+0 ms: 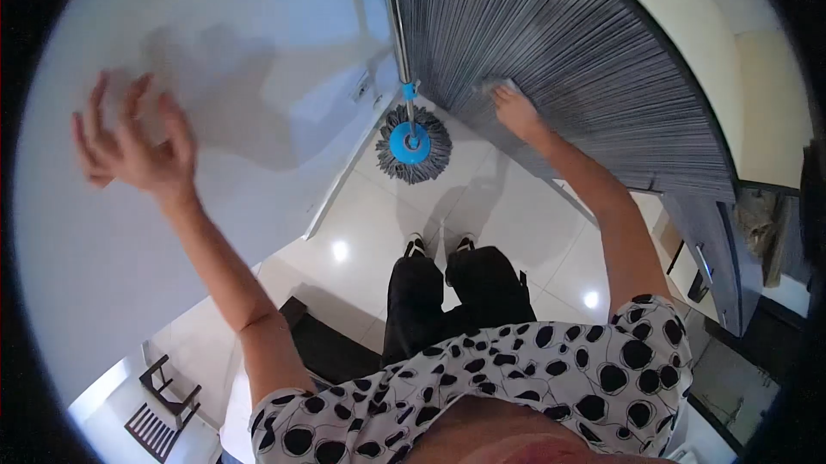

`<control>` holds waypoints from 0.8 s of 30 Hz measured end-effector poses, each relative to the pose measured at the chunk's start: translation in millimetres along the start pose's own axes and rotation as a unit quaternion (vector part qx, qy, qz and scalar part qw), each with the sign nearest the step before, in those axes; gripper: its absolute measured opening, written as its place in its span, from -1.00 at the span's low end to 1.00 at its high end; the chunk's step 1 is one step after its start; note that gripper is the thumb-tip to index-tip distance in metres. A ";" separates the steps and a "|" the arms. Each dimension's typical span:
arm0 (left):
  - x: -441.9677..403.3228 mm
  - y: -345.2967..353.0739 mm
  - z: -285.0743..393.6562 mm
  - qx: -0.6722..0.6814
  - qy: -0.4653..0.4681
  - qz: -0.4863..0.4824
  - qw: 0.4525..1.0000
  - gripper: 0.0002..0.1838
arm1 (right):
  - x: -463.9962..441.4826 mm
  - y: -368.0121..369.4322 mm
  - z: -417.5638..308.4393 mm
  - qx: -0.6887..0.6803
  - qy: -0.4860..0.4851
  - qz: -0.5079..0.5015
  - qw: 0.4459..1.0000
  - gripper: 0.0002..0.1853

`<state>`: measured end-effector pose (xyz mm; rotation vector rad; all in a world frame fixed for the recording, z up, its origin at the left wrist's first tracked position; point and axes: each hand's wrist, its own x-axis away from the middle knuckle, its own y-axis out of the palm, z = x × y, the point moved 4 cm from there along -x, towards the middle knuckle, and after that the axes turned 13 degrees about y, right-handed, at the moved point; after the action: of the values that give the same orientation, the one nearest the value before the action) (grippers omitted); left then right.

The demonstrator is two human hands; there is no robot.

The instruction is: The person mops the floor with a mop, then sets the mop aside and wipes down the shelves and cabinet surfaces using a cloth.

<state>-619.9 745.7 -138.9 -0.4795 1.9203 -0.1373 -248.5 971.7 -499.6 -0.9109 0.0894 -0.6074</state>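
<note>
My right hand presses a small pale cloth against the dark grey panel with fine streaked lines. Its fingers are closed on the cloth, which is partly hidden and blurred. On the other side, my left hand is raised with fingers spread and holds nothing. It is in front of the white wall, and I cannot tell whether it touches it.
A mop with a blue head and grey strands stands upright in the corner. An open cabinet door is at the right. A dark bench-like piece and a wooden chair are at lower left. Pale tiles cover the floor.
</note>
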 end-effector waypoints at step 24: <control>181.3 68.4 -53.7 -0.310 0.020 -0.066 0.948 -0.49 | -192.6 4.5 -59.9 0.161 0.071 0.340 0.924 -0.58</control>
<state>-744.8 730.3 -295.8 -1.0291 1.9512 0.3892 -425.6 1032.8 -574.4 -0.4632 0.4076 -0.0286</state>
